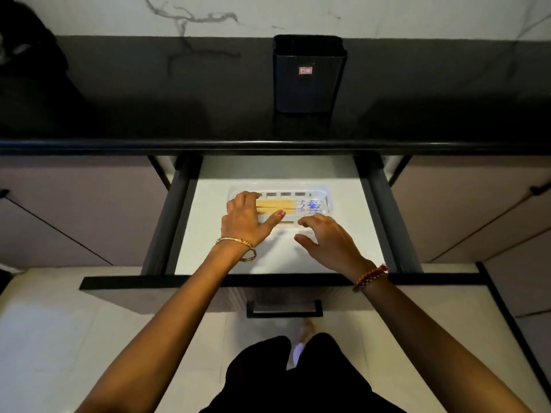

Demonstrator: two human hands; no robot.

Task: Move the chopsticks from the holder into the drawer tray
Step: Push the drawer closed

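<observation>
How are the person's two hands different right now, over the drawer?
The left hand lies on the chopsticks in the tray, fingers at their plain wooden ends; the right hand is just in front of the tray with loosely spread fingers, holding nothing. The left wrist wears a gold bangle, the right a red thread band. Both reach into the open drawer.

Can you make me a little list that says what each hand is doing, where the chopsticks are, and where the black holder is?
left hand: rests on the chopsticks, fingers flat
right hand: hovers beside the tray, fingers loosely curled, holds nothing
chopsticks: lying flat in the tray
tray: clear, inside the open drawer
drawer: pulled out
holder: upright on the counter
</observation>
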